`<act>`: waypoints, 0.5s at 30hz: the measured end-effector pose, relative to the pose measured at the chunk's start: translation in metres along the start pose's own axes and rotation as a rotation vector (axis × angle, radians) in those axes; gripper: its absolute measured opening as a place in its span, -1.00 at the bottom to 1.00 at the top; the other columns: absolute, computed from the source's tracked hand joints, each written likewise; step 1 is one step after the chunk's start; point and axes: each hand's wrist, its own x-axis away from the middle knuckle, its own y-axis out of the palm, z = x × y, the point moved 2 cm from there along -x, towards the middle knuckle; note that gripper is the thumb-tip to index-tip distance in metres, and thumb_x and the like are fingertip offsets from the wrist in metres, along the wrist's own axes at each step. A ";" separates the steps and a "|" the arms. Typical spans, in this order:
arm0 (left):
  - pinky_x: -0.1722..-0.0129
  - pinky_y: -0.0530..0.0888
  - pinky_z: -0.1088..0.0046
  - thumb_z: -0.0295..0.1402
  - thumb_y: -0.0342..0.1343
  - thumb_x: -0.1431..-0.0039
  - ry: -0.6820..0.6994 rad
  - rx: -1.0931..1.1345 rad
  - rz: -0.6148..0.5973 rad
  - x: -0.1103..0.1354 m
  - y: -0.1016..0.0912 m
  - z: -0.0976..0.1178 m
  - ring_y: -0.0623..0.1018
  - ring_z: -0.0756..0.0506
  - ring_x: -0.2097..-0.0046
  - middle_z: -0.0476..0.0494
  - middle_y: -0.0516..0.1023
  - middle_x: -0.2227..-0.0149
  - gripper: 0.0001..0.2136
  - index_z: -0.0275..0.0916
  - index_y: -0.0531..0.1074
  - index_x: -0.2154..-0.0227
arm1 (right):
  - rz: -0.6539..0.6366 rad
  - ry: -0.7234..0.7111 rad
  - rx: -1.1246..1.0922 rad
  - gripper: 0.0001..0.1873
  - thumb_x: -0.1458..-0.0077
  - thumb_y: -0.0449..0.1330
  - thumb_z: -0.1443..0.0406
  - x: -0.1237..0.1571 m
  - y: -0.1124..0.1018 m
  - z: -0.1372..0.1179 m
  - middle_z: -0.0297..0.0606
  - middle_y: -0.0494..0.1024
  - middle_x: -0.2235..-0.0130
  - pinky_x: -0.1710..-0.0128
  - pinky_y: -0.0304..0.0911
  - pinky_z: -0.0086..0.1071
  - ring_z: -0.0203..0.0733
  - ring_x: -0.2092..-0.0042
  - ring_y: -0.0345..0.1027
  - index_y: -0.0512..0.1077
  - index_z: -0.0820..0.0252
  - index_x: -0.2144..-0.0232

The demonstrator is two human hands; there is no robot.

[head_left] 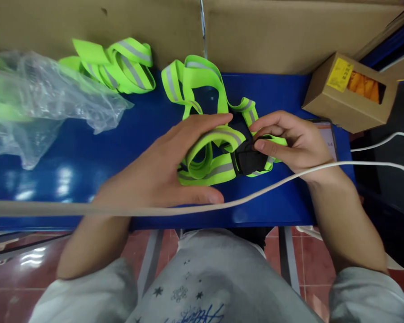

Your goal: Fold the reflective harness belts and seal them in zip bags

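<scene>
A neon-green strap with grey reflective bands (202, 80) lies tangled on the blue table (87, 157), partly folded into a loop at the middle. My left hand (164, 166) lies over the folded loop, its fingers stretched along the top and the thumb under the bundle, holding it down. My right hand (289, 139) pinches the strap's black patch (251, 159) between thumb and fingers at the loop's right end.
A second folded green strap (121, 65) lies at the back left beside a crumpled clear plastic bag (37, 98). A cardboard box with an orange window (352, 92) sits at the right. A phone (328, 137) lies under my right hand. A white cable (188, 206) crosses the front.
</scene>
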 end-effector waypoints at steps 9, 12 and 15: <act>-0.21 0.54 0.25 0.01 0.33 -0.24 -0.119 0.000 0.101 -0.008 0.017 -0.022 0.54 -0.29 -0.25 -0.16 0.46 -0.29 -0.24 -0.01 0.19 -0.41 | 0.054 0.034 -0.039 -0.55 -0.28 0.26 -0.11 -0.003 -0.001 0.019 -0.25 0.63 0.15 0.17 0.54 -0.18 -0.08 0.13 0.59 0.50 0.02 -0.01; -0.06 0.57 0.32 0.01 0.26 -0.29 -0.114 0.064 0.172 -0.013 0.018 -0.032 0.61 -0.23 -0.09 -0.13 0.57 -0.13 -0.44 -0.08 0.36 -0.26 | -0.028 -0.054 0.026 -0.39 -0.24 0.25 -0.18 -0.003 0.004 0.020 -0.20 0.63 0.09 0.05 0.52 -0.19 -0.08 0.06 0.58 0.46 0.05 -0.13; -0.05 0.55 0.33 -0.04 0.21 -0.34 -0.098 0.154 0.262 -0.018 0.022 -0.039 0.62 -0.18 -0.02 -0.14 0.61 -0.04 -0.55 -0.15 0.43 -0.16 | -0.037 -0.191 0.256 -0.09 -0.06 0.42 -0.16 0.000 0.016 0.018 -0.10 0.57 -0.10 -0.16 0.42 -0.07 0.04 -0.11 0.51 0.31 0.07 -0.32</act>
